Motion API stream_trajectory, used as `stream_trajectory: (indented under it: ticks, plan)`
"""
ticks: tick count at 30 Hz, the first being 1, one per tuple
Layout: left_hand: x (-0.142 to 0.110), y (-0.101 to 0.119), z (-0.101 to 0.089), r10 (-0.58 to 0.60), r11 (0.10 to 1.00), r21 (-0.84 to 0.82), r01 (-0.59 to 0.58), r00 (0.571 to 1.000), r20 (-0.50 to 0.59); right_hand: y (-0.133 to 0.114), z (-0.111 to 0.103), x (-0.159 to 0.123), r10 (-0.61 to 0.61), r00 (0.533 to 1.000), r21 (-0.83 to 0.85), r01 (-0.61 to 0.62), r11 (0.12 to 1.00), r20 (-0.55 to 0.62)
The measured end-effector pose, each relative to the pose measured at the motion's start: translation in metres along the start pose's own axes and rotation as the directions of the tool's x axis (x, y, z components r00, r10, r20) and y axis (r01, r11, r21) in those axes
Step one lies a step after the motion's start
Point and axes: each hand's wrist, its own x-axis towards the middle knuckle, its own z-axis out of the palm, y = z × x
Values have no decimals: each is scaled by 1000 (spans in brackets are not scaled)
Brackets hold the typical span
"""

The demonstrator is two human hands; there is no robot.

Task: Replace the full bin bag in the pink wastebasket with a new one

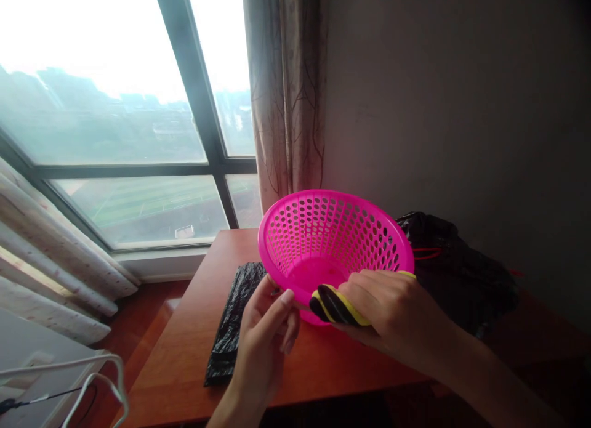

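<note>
A person appears to wipe a pink basket (318, 269), flared, round-holed plastic tilted at frame centre. The left hand (262, 329) pinches its smooth rim between thumb and fingers; the right hand (392, 305) clamps a soft-looking, yellow-and-black striped cloth (339, 305) against it. Continued wiping would call for a steady left pinch. Crinkled black plastic (226, 342) lies lower left on the reddish table (184, 335).
</note>
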Motion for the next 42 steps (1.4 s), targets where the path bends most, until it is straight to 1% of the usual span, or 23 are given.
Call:
stream_trajectory:
  ticks: [5,10,13,16,19,23,25,30,33,35,39,42]
  plan:
    - [14,11,-13,26,999,-47,-24,998,51,10,-1,-7,-30,999,11,30,1000,27]
    - [34,22,-25,16,998,-70,-9,994,106,16,-4,-12,-55,997,38,53,998,59]
    - [44,26,-26,10,995,-103,1,994,109,16,-4,-13,-56,998,24,55,998,36]
    - [47,26,-24,13,989,-147,5,992,124,15,-2,-12,-39,999,-12,39,999,8]
    - [44,24,-21,35,985,-174,-15,993,110,15,1,-11,-8,1000,-34,8,999,-11]
    - [33,19,-18,32,989,-143,-28,999,25,15,2,-9,-1,999,-52,-1,999,-36]
    - [25,16,-14,19,992,-127,-19,1000,6,14,2,-7,-1,999,-62,-2,998,-44]
    - [5,1,0,-20,995,-94,23,999,35,11,3,-4,23,999,-60,-26,998,-46]
    - [-2,-7,7,-34,996,-82,38,998,58,10,4,-3,42,998,-61,-45,997,-43]
    - [-4,-9,9,-32,997,-66,35,998,54,10,4,-3,46,998,-59,-48,997,-37]
    - [-2,-9,10,-29,999,-37,29,1000,-11,9,3,-2,30,999,-51,-32,998,-33]
    - [1,-7,9,-30,999,-26,29,999,-34,8,2,-1,20,999,-50,-22,998,-37]
